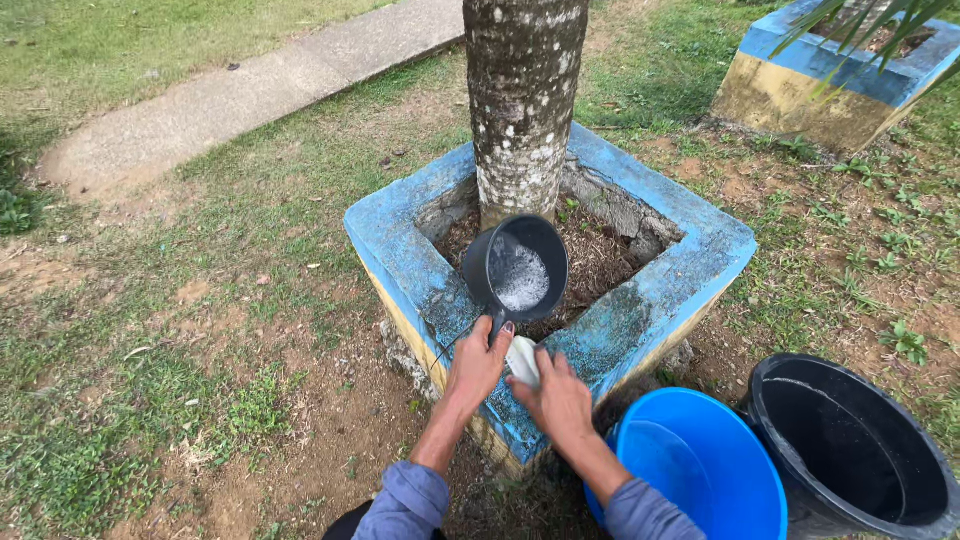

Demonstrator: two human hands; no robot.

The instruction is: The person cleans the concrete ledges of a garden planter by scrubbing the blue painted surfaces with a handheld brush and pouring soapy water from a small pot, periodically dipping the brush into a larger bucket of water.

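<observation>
Setting: outdoors, patchy grass and bare earth, with a concrete path (230, 95) running across the upper left of the frame.
Dipper: dark handled dipper (516, 266) at centre frame, tipped on its side over the soil inside the planter, foamy water showing in its bowl.
Left hand: left hand (477, 365) just below the dipper, fingers wrapped on its handle.
Right hand: right hand (558, 398) beside it, lower centre, fingers closed over a white cloth (522, 360) pressed to the planter rim.
Planter: square blue-painted concrete planter (405, 250) around a mottled palm trunk (522, 100).
Buckets: 2 at the lower right, a blue bucket (700, 470) and a black bucket (850, 450), just beside each other.
Background: a 2nd blue planter (830, 70) at the upper right.
Risk: my read is the dipper could slip, since a soapy handle is held by 1 hand only; spilled suds would wet the soil.
</observation>
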